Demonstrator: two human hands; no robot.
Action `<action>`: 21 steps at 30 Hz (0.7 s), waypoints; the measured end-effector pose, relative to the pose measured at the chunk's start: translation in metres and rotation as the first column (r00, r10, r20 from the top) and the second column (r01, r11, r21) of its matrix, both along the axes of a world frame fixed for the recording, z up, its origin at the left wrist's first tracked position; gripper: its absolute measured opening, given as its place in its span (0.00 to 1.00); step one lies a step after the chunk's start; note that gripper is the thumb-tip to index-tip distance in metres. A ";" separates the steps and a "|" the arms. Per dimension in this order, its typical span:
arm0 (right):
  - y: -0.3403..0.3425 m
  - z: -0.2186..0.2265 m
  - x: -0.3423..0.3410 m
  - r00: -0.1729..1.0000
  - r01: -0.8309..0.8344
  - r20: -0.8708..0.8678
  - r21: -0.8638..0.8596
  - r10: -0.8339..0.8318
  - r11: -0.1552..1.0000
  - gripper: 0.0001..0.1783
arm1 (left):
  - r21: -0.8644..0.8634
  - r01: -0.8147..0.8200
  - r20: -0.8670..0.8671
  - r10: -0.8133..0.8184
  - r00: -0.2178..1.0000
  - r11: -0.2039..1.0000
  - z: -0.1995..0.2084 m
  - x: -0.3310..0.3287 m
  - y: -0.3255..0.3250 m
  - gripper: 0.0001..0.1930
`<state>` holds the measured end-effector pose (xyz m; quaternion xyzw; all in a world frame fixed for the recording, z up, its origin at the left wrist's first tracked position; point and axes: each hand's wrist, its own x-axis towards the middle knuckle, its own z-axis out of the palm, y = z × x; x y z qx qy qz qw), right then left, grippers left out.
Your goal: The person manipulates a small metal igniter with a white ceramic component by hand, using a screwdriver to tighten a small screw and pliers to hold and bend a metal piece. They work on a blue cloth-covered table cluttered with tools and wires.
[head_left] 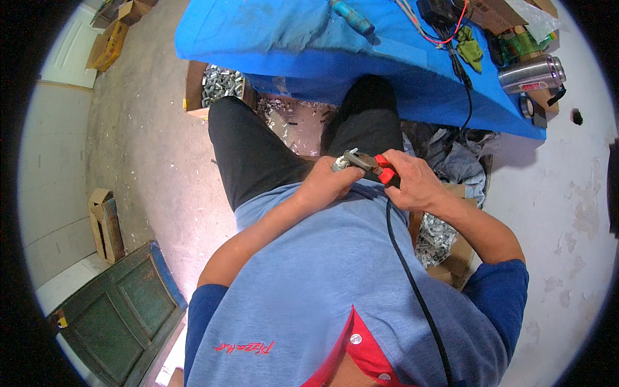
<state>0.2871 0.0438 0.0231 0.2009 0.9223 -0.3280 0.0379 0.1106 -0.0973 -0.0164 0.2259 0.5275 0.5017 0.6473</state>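
Above my lap, my right hand (412, 182) grips pliers (369, 162) by their red and black handles. The pliers' metal jaws point left and meet a small silver-grey metal piece (340, 164). That piece is pinched by my left hand (327, 183), between the thumb and bent fingers. Its exact kind is too small to make out, and part of it hides behind the fingers and jaws. Both hands are close together, just in front of my shirt. A black cord (412, 271) runs down over my shirt from below my right hand.
Ahead stands a table with a blue cover (271, 32), bearing a teal-handled tool (352, 17), wires, a green cloth (469, 49) and a steel flask (530, 75). A box of small metal parts (221, 87) sits by my left knee. Another box with silvery scraps (438, 238) is at my right.
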 end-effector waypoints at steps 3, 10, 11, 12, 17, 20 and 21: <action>0.012 -0.013 -0.005 0.985 -0.061 -0.149 0.178 0.088 0.982 0.23 | -0.032 0.059 0.331 -0.045 0.943 0.998 0.009 -0.004 -0.001 0.16; 0.065 -0.030 -0.040 0.873 0.001 -0.415 0.528 0.257 0.849 0.24 | 0.132 0.243 0.319 -0.273 0.908 0.961 0.054 0.001 -0.008 0.17; 0.065 -0.031 -0.042 0.890 0.041 -0.429 0.411 0.153 0.911 0.24 | 0.120 0.308 0.109 -0.321 0.941 0.944 0.062 0.004 -0.005 0.18; 0.062 -0.031 -0.045 0.903 0.085 -0.428 0.287 0.048 0.954 0.24 | 0.266 0.366 -0.131 -0.343 0.930 0.892 0.046 0.008 -0.002 0.19; 0.040 -0.034 -0.048 0.981 -0.001 -0.164 -0.528 -0.101 0.849 0.22 | -0.019 -0.052 -0.186 0.048 0.981 0.998 0.018 0.009 0.003 0.16; 0.030 -0.031 -0.047 0.987 0.098 0.013 -0.834 -0.158 0.543 0.24 | -0.051 -0.269 0.079 0.273 0.959 0.962 0.008 -0.001 0.002 0.11; 0.026 -0.024 -0.046 0.985 0.140 0.081 -0.893 -0.154 0.428 0.25 | -0.071 -0.287 0.108 0.293 0.950 0.955 0.009 -0.004 0.001 0.12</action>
